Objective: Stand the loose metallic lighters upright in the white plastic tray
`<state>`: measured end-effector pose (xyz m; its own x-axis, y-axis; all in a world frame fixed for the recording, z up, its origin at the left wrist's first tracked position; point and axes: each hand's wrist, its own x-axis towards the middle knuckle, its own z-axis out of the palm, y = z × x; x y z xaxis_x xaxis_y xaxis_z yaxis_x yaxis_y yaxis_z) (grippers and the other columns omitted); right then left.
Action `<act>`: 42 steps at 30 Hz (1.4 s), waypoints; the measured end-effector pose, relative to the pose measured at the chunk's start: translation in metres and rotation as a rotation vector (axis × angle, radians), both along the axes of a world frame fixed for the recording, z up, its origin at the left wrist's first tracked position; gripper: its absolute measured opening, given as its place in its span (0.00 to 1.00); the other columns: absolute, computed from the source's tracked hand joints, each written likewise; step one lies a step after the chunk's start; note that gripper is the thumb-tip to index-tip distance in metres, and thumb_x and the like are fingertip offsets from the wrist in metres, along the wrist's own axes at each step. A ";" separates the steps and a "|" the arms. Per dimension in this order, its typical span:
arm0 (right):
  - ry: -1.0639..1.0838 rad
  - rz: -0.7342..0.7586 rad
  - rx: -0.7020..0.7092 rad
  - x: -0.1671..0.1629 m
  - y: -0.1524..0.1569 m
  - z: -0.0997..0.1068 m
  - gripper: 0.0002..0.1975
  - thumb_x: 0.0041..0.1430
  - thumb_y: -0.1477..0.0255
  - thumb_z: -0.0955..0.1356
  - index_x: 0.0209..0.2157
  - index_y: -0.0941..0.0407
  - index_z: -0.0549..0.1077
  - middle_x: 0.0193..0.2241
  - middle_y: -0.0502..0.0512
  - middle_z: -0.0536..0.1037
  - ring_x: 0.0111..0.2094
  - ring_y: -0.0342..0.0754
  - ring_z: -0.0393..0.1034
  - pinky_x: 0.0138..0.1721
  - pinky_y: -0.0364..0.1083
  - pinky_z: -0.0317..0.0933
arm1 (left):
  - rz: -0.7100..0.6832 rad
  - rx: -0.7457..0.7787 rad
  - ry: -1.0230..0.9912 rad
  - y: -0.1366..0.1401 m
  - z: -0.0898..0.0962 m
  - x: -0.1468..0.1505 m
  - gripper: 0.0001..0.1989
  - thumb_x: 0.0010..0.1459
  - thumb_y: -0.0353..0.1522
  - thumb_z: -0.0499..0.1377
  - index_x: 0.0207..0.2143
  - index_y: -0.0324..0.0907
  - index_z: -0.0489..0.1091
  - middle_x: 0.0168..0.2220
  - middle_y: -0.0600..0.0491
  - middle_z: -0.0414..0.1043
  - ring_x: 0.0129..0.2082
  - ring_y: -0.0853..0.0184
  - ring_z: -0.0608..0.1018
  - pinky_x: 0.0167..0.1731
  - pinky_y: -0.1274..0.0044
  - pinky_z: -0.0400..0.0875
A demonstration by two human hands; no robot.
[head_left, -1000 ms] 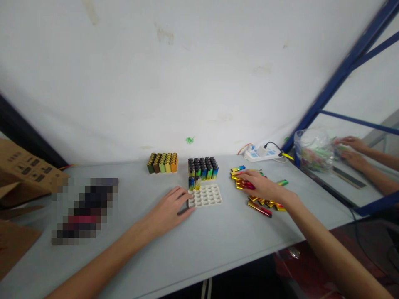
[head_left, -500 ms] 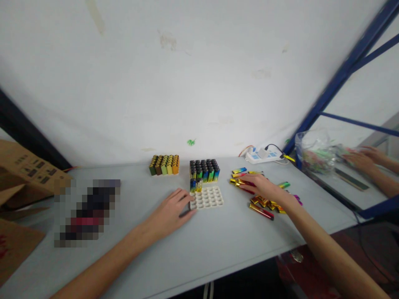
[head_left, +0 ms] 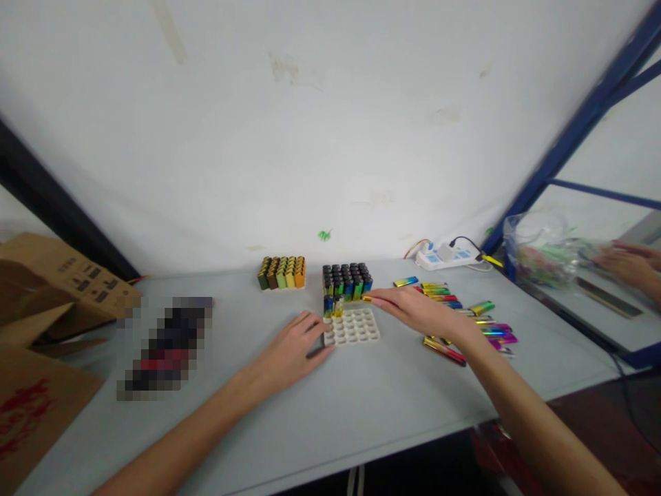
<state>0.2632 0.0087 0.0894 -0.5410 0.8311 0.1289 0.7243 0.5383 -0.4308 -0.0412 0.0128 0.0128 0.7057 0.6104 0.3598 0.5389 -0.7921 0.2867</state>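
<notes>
Right hand leftward, lighter in pinch-grip

cardboard box; white power strip

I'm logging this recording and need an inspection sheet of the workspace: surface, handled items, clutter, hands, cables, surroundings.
Surface: grey table against a white wall.
Handled items: white tray with two lighters upright at its back-left corner; loose lighters to the right.
Clutter: cardboard box at left; pixelated object near it.
Hands: left hand touches the tray's left edge; right hand pinches a gold-ended piece near the tray's back edge.
Cables: power strip with plugs and a black cable.
Surroundings: blue frame, clear plastic bag, another person's hand at right.
</notes>
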 end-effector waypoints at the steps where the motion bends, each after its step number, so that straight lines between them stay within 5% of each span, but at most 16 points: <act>1: -0.008 0.020 0.003 -0.007 0.002 0.000 0.20 0.76 0.58 0.61 0.60 0.49 0.75 0.56 0.56 0.81 0.54 0.56 0.78 0.57 0.54 0.67 | -0.001 -0.002 0.003 -0.001 0.001 0.000 0.08 0.68 0.32 0.62 0.48 0.43 0.72 0.45 0.48 0.74 0.49 0.56 0.76 0.53 0.64 0.75; 4: -0.042 0.052 0.018 -0.024 0.010 -0.001 0.18 0.72 0.64 0.68 0.60 0.52 0.75 0.52 0.58 0.83 0.50 0.56 0.78 0.52 0.52 0.68 | -0.005 -0.009 -0.005 -0.002 0.003 0.001 0.07 0.68 0.32 0.63 0.47 0.43 0.71 0.46 0.48 0.74 0.50 0.56 0.76 0.53 0.64 0.75; 8: 0.021 0.052 0.019 -0.039 0.026 -0.011 0.08 0.66 0.74 0.72 0.46 0.55 0.80 0.36 0.54 0.84 0.34 0.48 0.76 0.39 0.45 0.64 | 0.007 -0.014 -0.004 -0.001 0.000 0.001 0.08 0.68 0.32 0.63 0.47 0.43 0.71 0.46 0.48 0.74 0.50 0.56 0.75 0.54 0.64 0.74; 13: 0.174 0.042 -0.046 -0.045 0.033 -0.043 0.08 0.64 0.69 0.74 0.44 0.57 0.81 0.26 0.48 0.79 0.26 0.43 0.69 0.30 0.41 0.59 | 0.008 -0.007 0.016 -0.001 -0.002 0.000 0.07 0.68 0.34 0.62 0.47 0.43 0.72 0.45 0.47 0.74 0.50 0.55 0.75 0.54 0.63 0.74; 21: 0.224 0.086 0.218 -0.037 0.029 -0.060 0.13 0.69 0.63 0.71 0.46 0.57 0.81 0.41 0.59 0.80 0.38 0.49 0.75 0.42 0.45 0.66 | 0.001 -0.011 0.012 0.000 0.000 0.000 0.08 0.69 0.34 0.61 0.48 0.42 0.72 0.46 0.46 0.74 0.50 0.55 0.75 0.54 0.62 0.74; 28: 0.286 -0.214 0.175 -0.031 0.034 -0.062 0.26 0.63 0.49 0.72 0.23 0.56 0.70 0.20 0.51 0.77 0.21 0.44 0.68 0.26 0.42 0.55 | 0.003 0.002 0.016 0.001 -0.003 -0.001 0.08 0.69 0.34 0.61 0.48 0.43 0.72 0.46 0.47 0.74 0.50 0.55 0.75 0.54 0.62 0.74; 36: 0.323 -0.264 0.190 -0.052 0.040 -0.083 0.24 0.60 0.52 0.75 0.24 0.56 0.71 0.20 0.49 0.77 0.21 0.42 0.63 0.25 0.41 0.52 | 0.008 0.013 0.003 0.003 -0.006 -0.002 0.10 0.67 0.33 0.63 0.49 0.42 0.72 0.46 0.47 0.74 0.50 0.55 0.76 0.53 0.63 0.75; 42: 0.178 -0.267 0.238 -0.051 0.047 -0.078 0.21 0.57 0.55 0.78 0.28 0.58 0.75 0.23 0.53 0.80 0.23 0.45 0.67 0.27 0.43 0.52 | 0.012 0.028 0.007 0.002 -0.006 -0.001 0.08 0.67 0.33 0.63 0.48 0.43 0.72 0.46 0.47 0.74 0.50 0.56 0.76 0.53 0.64 0.75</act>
